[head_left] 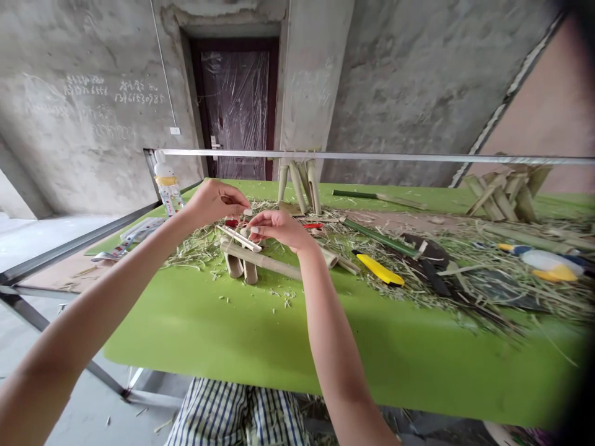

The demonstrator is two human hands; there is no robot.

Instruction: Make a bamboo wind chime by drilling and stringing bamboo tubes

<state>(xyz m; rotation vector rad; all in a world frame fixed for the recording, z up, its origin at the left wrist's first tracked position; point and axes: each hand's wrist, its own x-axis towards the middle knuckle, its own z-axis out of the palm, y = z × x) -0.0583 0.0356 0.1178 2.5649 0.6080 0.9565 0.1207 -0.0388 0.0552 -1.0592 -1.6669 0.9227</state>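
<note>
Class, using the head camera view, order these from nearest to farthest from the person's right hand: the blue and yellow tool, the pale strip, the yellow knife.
Measured from the right hand:
1. the pale strip, held at its fingertips, just to its left.
2. the yellow knife, to its right on the green table.
3. the blue and yellow tool, far right among the shavings.

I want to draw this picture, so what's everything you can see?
table: one, bright green, foreground
bamboo pieces: several, tan, under the hands
pale strip: one, cream, between both hands
shavings: many, straw-coloured, scattered on table
yellow tool: one, yellow, right of hands
bamboo stand: one, tan, back middle
bottle: one, white and yellow, back left
door: one, dark brown, far wall
left hand: one, strip's left end
right hand: one, pinching strip's right end
</note>
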